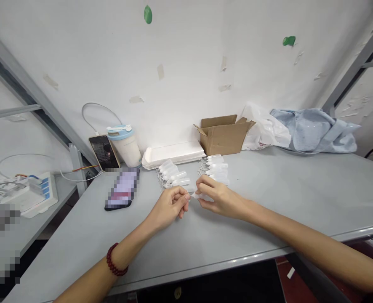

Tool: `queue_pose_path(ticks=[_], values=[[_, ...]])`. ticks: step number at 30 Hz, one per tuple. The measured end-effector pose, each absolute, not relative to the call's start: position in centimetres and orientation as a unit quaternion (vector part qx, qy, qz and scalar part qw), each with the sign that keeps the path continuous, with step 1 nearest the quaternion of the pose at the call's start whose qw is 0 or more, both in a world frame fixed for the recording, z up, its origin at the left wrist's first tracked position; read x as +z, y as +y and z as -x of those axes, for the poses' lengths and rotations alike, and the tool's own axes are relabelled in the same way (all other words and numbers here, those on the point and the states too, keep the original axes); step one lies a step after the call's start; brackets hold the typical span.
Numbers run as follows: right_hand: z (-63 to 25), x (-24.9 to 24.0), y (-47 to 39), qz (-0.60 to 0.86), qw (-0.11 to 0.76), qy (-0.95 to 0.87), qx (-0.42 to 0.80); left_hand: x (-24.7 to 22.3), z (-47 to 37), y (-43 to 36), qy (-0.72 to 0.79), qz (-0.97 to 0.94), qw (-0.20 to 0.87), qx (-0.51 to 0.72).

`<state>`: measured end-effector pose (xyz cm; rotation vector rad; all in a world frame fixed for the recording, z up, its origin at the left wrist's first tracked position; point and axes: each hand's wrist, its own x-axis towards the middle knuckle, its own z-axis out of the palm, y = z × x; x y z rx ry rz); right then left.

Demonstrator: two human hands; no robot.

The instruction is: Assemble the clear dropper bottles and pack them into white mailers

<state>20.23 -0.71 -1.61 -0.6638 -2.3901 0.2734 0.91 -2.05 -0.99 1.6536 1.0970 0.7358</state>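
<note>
Over the grey table, my right hand [219,197] is closed around a small translucent tube with a white tip [194,195], most of it hidden by the fingers. Right beside that tip, my left hand [173,205] is pinched shut; what lies between its fingertips is too small to make out, perhaps a thin cord. Behind my hands lie two groups of similar tubes with white tips and thin grey cords: a left group [174,173] and a right group [217,166], the latter partly covered by my right hand.
A stack of white envelopes [177,153] lies behind the tubes, beside an open cardboard box [226,136]. Farther right are a white plastic bag [265,126] and a light blue bag [315,130]. Leftward stand a cup [126,147], a propped phone [103,152] and a flat phone [123,189].
</note>
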Motion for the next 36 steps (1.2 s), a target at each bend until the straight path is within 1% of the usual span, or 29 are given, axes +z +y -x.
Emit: queue_pose_path(ticks=[7, 26, 31, 36], values=[[-20.2, -1.8, -0.8, 0.252, 0.318, -0.905, 0.125, -1.0, -1.0, -2.5, 0.448, -0.686, 0.486, 0.304], [-20.4, -1.4, -0.5, 0.258, 0.307, -0.909, 0.116, -1.1, -1.1, -2.1, 0.450, -0.682, 0.496, 0.294], [-20.8, -1.1, -0.2, 0.275, 0.292, -0.913, 0.080, -0.4, -0.5, -1.6, 0.466, -0.686, 0.467, 0.306], [-21.7, -0.9, 1.0, 0.335, 0.265, -0.904, 0.018, 0.2, 0.9, -0.4, 0.507, -0.667, 0.407, 0.364]])
